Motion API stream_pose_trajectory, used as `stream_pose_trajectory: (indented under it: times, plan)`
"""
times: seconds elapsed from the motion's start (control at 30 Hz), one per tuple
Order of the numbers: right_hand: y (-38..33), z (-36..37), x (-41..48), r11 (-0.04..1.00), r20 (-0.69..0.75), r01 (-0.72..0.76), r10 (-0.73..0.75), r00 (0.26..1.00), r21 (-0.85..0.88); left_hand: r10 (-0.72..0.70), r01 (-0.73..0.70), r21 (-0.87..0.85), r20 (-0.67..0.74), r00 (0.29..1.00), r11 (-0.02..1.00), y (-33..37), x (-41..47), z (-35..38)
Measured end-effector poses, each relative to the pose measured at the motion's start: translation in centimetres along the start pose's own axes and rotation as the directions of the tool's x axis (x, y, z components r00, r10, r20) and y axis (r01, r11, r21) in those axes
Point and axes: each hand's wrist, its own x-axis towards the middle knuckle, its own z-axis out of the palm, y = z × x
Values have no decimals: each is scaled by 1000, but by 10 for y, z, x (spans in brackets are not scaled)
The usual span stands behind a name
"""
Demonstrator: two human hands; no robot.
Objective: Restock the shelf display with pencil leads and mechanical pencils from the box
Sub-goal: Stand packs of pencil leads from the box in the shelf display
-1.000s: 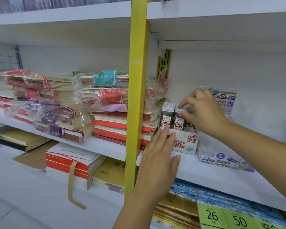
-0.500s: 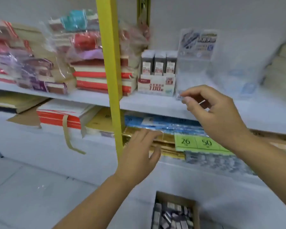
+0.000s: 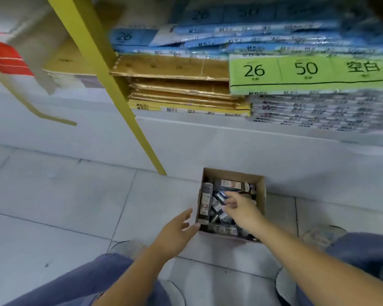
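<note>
on the floor tiles, the cardboard box [image 3: 260,191] is sitting open. the right hand [image 3: 241,207] is reaching in, fingers loosely spread, gripping nothing. the left hand [image 3: 177,231] is hovering open beside it.

Both your arms stretch forward and down from the bottom of the view, bare to the elbow, with your blue-trousered knees bent beneath them. Your left hand [image 3: 177,228] points toward one o'clock, palm turned inward, fingers loosely spread and holding nothing. Your right hand [image 3: 241,207] angles toward eleven o'clock, fingers extended and slightly curled, nothing gripped, blurred at the tips.
</note>
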Motion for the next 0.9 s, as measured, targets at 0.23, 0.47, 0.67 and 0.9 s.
stream_pose_trajectory:
  times: [0.23,0.47,0.67,0.9]
  plan:
    - [-13,36,40,989,-28,-34,38,999,141,49,-44,-83,65,997,996,7,1,1]
    - [-19,42,48,950,-37,-107,124,992,292,53,-43,-124,74,996,991,6,3,0]
    - [-19,7,48,926,15,-94,96,995,366,45,-36,-105,83,996,994,7,0,-1]
    - [-8,3,44,994,19,-65,63,998,88,24,-10,-187,75,997,982,5,-1,0]
